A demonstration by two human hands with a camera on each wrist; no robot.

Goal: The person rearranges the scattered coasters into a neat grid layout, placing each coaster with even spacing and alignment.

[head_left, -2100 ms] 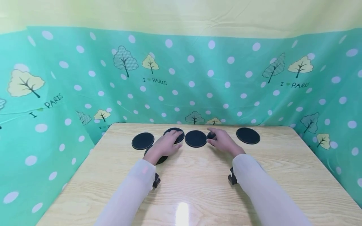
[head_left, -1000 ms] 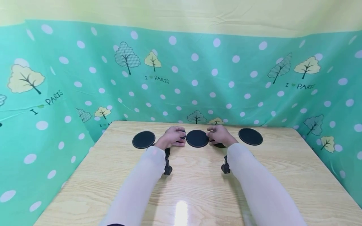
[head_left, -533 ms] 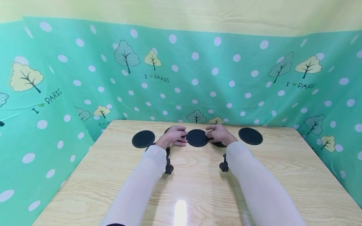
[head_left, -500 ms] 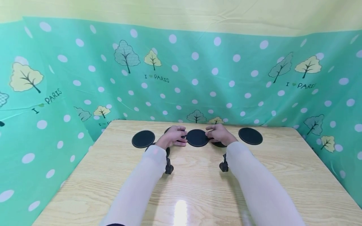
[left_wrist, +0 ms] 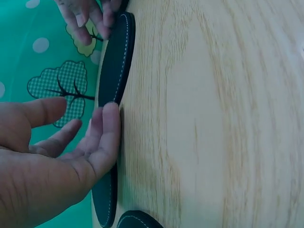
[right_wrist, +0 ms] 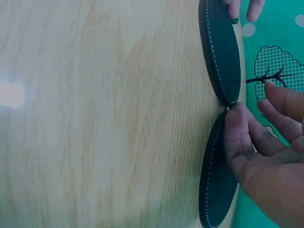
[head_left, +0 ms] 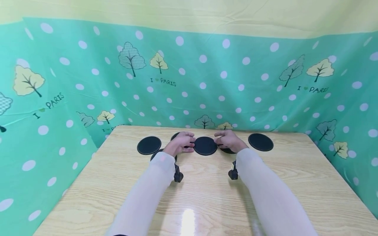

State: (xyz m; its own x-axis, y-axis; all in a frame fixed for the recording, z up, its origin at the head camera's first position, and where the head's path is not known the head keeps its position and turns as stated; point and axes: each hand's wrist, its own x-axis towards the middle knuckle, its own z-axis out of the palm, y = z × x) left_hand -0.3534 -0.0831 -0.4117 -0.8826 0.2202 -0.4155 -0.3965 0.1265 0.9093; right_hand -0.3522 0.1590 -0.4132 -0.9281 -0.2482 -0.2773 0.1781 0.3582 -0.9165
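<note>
A round black coaster with pale edge stitching (head_left: 205,146) lies flat between my two hands. My left hand (head_left: 181,142) is at its left edge, fingertips touching the rim in the left wrist view (left_wrist: 95,142). Beneath that hand shows part of another coaster (head_left: 175,135). On the opposite side, my right hand (head_left: 229,140) has its fingertips at the middle coaster's right edge and lies over a further coaster (right_wrist: 218,185). Both hands have loosely bent, spread fingers, with the thumbs apart; neither grips anything.
More black coasters lie at the left (head_left: 149,145), near the left wrist (head_left: 154,154), and at the far right (head_left: 261,142). They rest on a light wooden table (head_left: 206,196). A green dotted curtain (head_left: 165,75) hangs along the back and sides.
Both hands have moved inward from above the outer coasters to the middle coaster's edges. Since half a second ago, the middle coaster has slid slightly toward me.
</note>
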